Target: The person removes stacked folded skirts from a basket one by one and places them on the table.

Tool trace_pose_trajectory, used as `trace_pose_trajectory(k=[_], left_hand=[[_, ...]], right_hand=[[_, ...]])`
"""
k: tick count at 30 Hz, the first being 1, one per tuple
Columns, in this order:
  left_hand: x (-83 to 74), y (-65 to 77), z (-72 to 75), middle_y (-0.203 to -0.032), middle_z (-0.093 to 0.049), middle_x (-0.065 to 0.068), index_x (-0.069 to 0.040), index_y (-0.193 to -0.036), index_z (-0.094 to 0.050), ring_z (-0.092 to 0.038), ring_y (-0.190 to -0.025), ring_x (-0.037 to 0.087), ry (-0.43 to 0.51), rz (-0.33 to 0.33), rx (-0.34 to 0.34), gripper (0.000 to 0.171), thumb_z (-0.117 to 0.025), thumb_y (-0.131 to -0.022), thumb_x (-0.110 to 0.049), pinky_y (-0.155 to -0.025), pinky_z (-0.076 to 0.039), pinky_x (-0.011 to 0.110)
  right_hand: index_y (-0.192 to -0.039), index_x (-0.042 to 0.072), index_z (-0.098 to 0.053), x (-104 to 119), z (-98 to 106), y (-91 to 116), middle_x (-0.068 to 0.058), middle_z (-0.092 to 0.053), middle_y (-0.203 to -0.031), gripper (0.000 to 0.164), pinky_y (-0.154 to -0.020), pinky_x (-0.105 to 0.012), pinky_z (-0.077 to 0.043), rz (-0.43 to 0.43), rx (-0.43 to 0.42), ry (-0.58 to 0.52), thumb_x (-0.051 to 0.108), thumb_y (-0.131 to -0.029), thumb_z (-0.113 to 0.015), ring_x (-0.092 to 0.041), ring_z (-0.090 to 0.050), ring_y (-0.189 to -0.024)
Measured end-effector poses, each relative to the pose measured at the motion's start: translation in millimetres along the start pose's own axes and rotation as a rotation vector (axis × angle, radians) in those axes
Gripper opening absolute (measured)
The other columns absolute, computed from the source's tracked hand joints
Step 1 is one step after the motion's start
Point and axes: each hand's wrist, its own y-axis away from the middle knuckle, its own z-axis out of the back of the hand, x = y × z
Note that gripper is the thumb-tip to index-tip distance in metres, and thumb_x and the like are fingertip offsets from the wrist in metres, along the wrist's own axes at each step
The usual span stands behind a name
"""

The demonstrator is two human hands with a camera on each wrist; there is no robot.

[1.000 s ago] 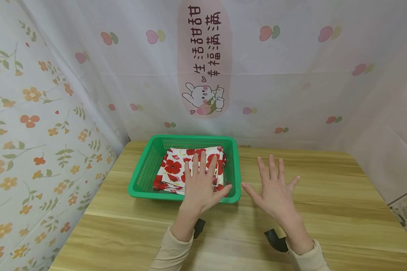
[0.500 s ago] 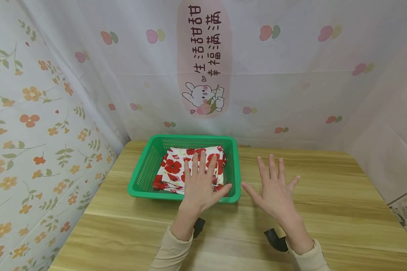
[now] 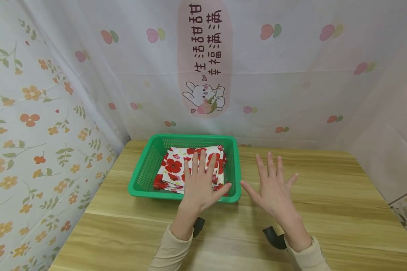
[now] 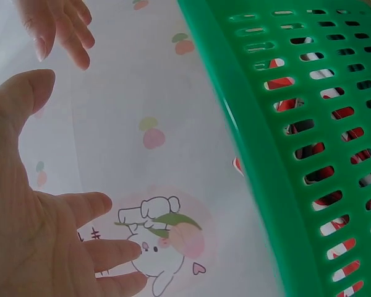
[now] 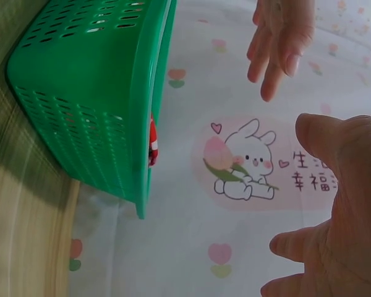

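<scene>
A green plastic basket [image 3: 142,194] with slotted walls sits toward the back left of the table. Inside it lies a folded stack of white cloth [image 3: 173,166] printed with red flowers. My left hand [image 3: 198,192], fingers spread, is held over the basket's front rim and hides part of the cloth. My right hand [image 3: 274,190] hovers to the right of the basket, fingers also spread, its thumb pointing toward the rim. Both hands hold nothing. In the left wrist view the basket wall [image 4: 253,148] stands apart from the left palm [image 4: 31,216].
The wooden table [image 3: 325,195] extends to the right and front of the basket. A white curtain [image 3: 291,94] with a rabbit print hangs behind its back edge, and a flowered curtain [image 3: 30,150] on the left. Black curved pieces [image 3: 274,238] show at both wrists.
The right hand has shifted very slightly up and to the left in the head view. The left hand, basket and cloth look unchanged.
</scene>
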Motion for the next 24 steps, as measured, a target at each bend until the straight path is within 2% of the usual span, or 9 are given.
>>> trace_pose_trajectory(k=[5, 11, 16, 24], left_hand=[[3.4, -0.2, 0.4, -0.152, -0.022, 0.017, -0.015, -0.147, -0.031, -0.016, -0.139, 0.038, -0.029, 0.007, -0.007, 0.085, -0.047, -0.082, -0.067, -0.108, -0.014, 0.06], [9.2, -0.1, 3.9, -0.154, -0.018, 0.016, -0.014, -0.147, -0.03, -0.011, -0.141, 0.037, 0.028, 0.045, 0.012, 0.086, -0.049, -0.082, -0.066, -0.109, -0.008, 0.059], [16.7, -0.7, 6.0, -0.154, -0.019, 0.016, -0.014, -0.148, -0.028, -0.012, -0.14, 0.038, 0.027, 0.076, 0.022, 0.086, -0.049, -0.082, -0.064, -0.108, -0.011, 0.061], [35.4, -0.5, 9.5, -0.152, -0.023, 0.018, -0.012, -0.147, -0.03, -0.018, -0.138, 0.04, 0.037, 0.139, 0.0, 0.084, -0.053, -0.082, -0.06, -0.108, -0.014, 0.061]], right_hand=[[-0.15, 0.011, -0.019, 5.7, -0.4, -5.0, -0.025, -0.01, -0.153, 0.088, -0.087, -0.082, 0.001, 0.01, -0.01, 0.006, 0.061, -0.086, -0.051, -0.046, 0.002, -0.139], [-0.149, 0.009, -0.021, 13.8, -2.1, -13.2, -0.024, -0.012, -0.153, 0.087, -0.091, -0.081, -0.004, 0.032, -0.027, -0.04, 0.058, -0.085, -0.055, -0.045, -0.004, -0.139], [-0.149, 0.008, -0.02, 20.4, -4.2, -20.7, -0.023, -0.011, -0.153, 0.087, -0.094, -0.078, -0.009, 0.046, -0.019, -0.102, 0.057, -0.086, -0.054, -0.044, -0.005, -0.139], [-0.144, -0.002, -0.025, 29.4, -13.7, -35.1, -0.029, -0.023, -0.147, 0.078, -0.103, -0.065, -0.021, 0.171, -0.08, -0.238, 0.037, -0.088, -0.062, -0.048, -0.019, -0.135]])
